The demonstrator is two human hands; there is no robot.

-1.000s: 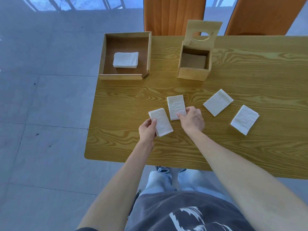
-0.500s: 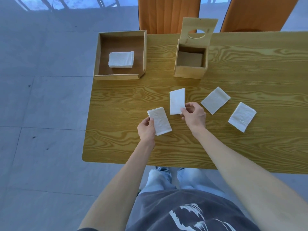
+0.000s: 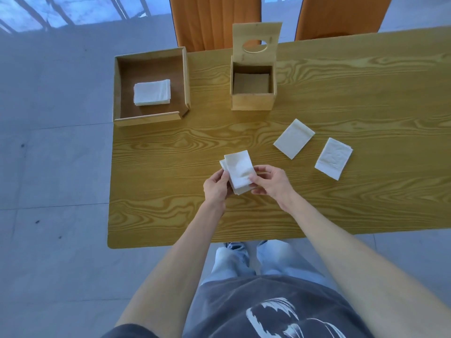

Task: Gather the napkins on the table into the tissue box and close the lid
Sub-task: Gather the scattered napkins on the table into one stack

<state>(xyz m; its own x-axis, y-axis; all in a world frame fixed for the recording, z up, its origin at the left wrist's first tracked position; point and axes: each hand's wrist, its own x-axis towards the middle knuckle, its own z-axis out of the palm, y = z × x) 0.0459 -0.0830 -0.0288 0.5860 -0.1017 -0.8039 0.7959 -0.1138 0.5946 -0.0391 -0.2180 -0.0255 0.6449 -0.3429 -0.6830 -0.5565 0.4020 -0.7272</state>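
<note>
Two white folded napkins point(image 3: 238, 170) are stacked together above the table's near middle, held between both hands. My left hand point(image 3: 216, 187) grips the stack's left edge and my right hand point(image 3: 269, 182) pinches its right edge. Two more napkins lie flat on the table to the right, one nearer the box point(image 3: 293, 138) and one further right point(image 3: 333, 158). The wooden tissue box point(image 3: 252, 102) stands at the back middle with its lid point(image 3: 256, 39) tipped upright, the inside bare.
A shallow wooden tray point(image 3: 150, 117) at the table's back left corner holds a stack of white napkins point(image 3: 151, 91). Two orange chairs point(image 3: 214, 20) stand behind the wooden table point(image 3: 158, 215). The table's left edge borders grey floor tiles.
My right hand lifted the second napkin from the table and laid it on top of the one in my left hand. Both hands now hold the stack.
</note>
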